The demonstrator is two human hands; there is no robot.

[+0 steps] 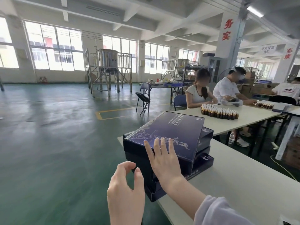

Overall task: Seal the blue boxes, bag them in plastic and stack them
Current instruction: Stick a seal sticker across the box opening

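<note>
Your right hand point(164, 159) lay flat on the top box point(175, 130), with its fingers point(162, 143) straight and spread over the printed lid near the closest edge. It pressed on the box but gripped nothing. Your left hand point(125, 189) hung just off the near left corner of the stack point(203, 159), loosely curled and empty. It sat lower than the right hand and closer to you, and whether a fingertip touched the side of a box could not be told.

The blue boxes stood piled on the corner of the white table point(235, 184), straight ahead of you and a little to the right. The top box appeared to have a clear film around it, with a glossy edge showing at its left corner.

Its long axis seemed to run away from you, slanting to the far right, with the small lettering at the far end and the line drawing under your palm. It was not square to the pile: a lower box stuck out past it on the right, and another jutted toward you over the table edge.

In my judgement, squaring the top box would fall to the right hand already on it, with the left steadying the near corner.
</note>
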